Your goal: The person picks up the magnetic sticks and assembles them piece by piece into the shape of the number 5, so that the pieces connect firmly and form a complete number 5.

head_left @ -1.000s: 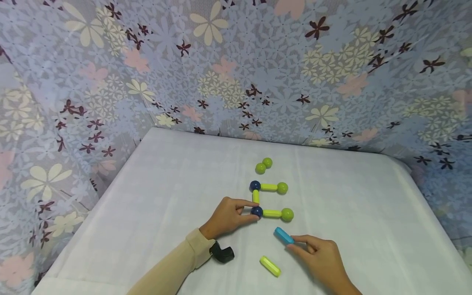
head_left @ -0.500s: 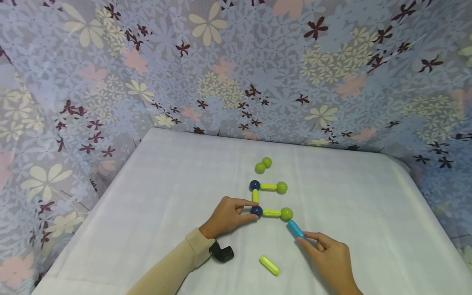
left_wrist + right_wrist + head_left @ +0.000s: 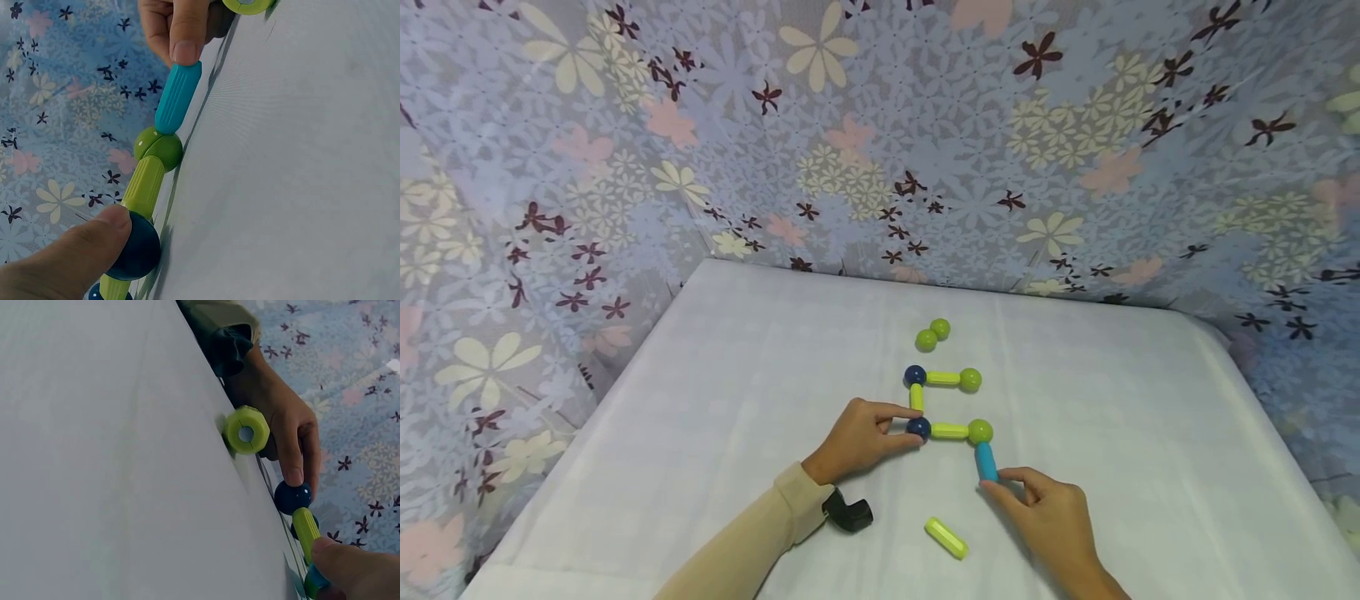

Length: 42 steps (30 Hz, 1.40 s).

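Note:
My left hand (image 3: 859, 440) pinches a navy ball (image 3: 918, 429) between thumb and index finger. That ball is the near corner of a flat shape of magnetic balls and yellow-green sticks. One stick (image 3: 950, 431) runs right from it to a green ball (image 3: 980, 432); another (image 3: 917, 398) leads back to a second navy ball (image 3: 915, 375). From there a further stick (image 3: 943, 378) reaches another green ball (image 3: 971, 380). My right hand (image 3: 1047, 510) pinches the near end of a blue magnetic stick (image 3: 987, 463). The blue stick's far end meets the nearer green ball, clearly seen in the left wrist view.
A loose yellow-green stick (image 3: 946, 538) lies nearer the front, between the hands. Behind the shape, two green balls (image 3: 927, 340) sit side by side. A black device (image 3: 848, 512) is at the left cuff. White cloth (image 3: 775, 350) covers the table; flowered fabric (image 3: 880, 150) hangs behind.
My right hand has carried the blue stick rightward and away from me, then turned it so its end meets the nearer green ball. My left hand keeps its hold on the navy ball.

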Available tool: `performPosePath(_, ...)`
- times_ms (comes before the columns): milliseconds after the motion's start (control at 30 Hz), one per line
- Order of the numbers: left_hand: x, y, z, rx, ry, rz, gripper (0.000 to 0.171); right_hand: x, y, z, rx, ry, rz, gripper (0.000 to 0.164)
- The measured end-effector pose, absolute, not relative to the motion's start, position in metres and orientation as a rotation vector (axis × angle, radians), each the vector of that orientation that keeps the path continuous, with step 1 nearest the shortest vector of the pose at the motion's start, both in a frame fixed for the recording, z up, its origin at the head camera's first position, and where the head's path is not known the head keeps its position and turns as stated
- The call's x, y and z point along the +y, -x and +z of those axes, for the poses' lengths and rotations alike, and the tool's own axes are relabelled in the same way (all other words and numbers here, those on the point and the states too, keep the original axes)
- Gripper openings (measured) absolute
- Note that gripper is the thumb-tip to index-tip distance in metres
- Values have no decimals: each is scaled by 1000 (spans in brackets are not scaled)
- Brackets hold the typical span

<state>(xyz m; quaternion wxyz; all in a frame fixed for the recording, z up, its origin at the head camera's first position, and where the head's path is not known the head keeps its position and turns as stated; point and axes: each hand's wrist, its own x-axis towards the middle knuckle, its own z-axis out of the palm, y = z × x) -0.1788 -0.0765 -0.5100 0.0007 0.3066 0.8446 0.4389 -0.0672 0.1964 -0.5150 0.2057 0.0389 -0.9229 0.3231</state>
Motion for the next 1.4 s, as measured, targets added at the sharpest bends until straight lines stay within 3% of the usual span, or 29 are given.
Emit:
performPosePath(467,-78,181,-511,2654,-982,1379,38,199,75,-515,-2518,-151,1010,19)
performPosePath(900,-79,180,-511,2644,-964,1384,39,220,143,-514,-2575,-398,1307,18)
performPosePath(1400,-77,180,-511,2652,-971,1371,39,217,147,-516,-2635,-403,1177,20)
